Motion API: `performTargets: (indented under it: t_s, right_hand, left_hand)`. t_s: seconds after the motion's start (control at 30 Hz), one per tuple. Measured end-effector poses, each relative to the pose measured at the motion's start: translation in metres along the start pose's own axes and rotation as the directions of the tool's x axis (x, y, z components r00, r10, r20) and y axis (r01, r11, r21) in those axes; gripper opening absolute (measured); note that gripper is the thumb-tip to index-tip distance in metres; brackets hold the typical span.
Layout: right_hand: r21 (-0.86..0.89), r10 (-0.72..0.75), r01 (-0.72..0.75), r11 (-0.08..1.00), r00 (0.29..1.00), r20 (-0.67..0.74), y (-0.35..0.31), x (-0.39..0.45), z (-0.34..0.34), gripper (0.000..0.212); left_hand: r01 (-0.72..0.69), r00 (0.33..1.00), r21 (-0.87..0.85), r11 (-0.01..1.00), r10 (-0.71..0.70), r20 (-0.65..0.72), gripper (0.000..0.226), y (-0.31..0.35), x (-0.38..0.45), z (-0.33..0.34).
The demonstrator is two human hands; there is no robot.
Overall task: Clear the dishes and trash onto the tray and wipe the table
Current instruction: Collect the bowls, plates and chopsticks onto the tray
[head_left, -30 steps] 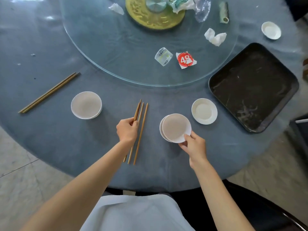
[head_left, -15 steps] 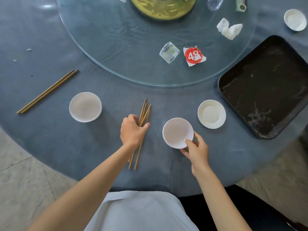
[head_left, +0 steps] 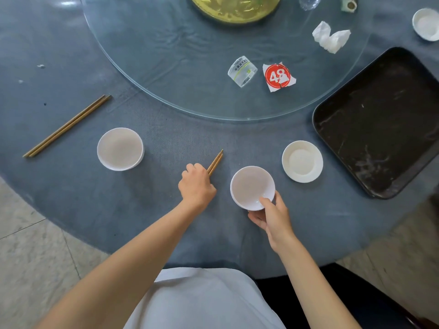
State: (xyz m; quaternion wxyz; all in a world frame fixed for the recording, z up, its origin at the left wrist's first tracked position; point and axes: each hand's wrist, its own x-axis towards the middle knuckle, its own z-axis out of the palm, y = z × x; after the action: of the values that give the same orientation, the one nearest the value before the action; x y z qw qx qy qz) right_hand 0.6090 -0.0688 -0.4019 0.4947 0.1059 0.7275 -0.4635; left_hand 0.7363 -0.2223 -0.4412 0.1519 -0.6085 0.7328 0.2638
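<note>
The right hand (head_left: 273,217) is nearest. Its grip pinches the near rim of a small white bowl (head_left: 251,187), thumb inside, fingers curled under. The bowl sits tipped a little above the blue worktop (head_left: 166,233). Beside it, the left hand (head_left: 196,186) has its grip curled round a bunch of chopsticks (head_left: 215,162). Their tips point up and to the right, away from the body. The black tray (head_left: 380,119) lies farther off, to the right. So the right hand is closer to it, and the bowl probably goes there first, past the little saucer (head_left: 302,161).
</note>
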Motion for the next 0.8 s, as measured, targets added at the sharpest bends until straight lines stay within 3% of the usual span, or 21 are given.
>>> performTargets:
  t_s: [0.27, 0.43, 0.6, 0.7, 0.8]
  right_hand:
    - [0.114, -0.026, 0.023, 0.993, 0.999, 0.024, 0.001, -0.009, 0.003, 0.042]
    - [0.111, -0.058, 0.052, 0.992, 0.997, 0.047, 0.001, -0.017, 0.012, 0.045]
    - [0.092, -0.071, 0.062, 0.994, 0.992, 0.1, 0.002, -0.032, 0.038, 0.044]
    - [0.066, -0.092, 0.083, 0.994, 0.986, 0.138, 0.0, -0.042, 0.065, 0.043]
    - [0.035, -0.114, 0.109, 0.993, 0.976, 0.184, -0.005, -0.053, 0.102, 0.042]
  left_hand:
    - [-0.143, 0.989, 0.054, 0.988, 0.144, -0.021, 0.025, -0.011, -0.007, -0.005]
    - [-0.18, 0.983, -0.168, 0.969, 0.185, 0.017, 0.008, -0.033, -0.009, -0.015]
    - [-0.189, 0.975, -0.375, 0.908, 0.219, 0.038, 0.017, -0.072, -0.014, -0.054]
    - [-0.216, 0.973, -0.568, 0.795, 0.226, -0.053, 0.018, -0.106, -0.008, -0.092]
    - [-0.278, 0.96, -0.61, 0.742, 0.235, -0.152, 0.026, -0.14, 0.004, -0.132]
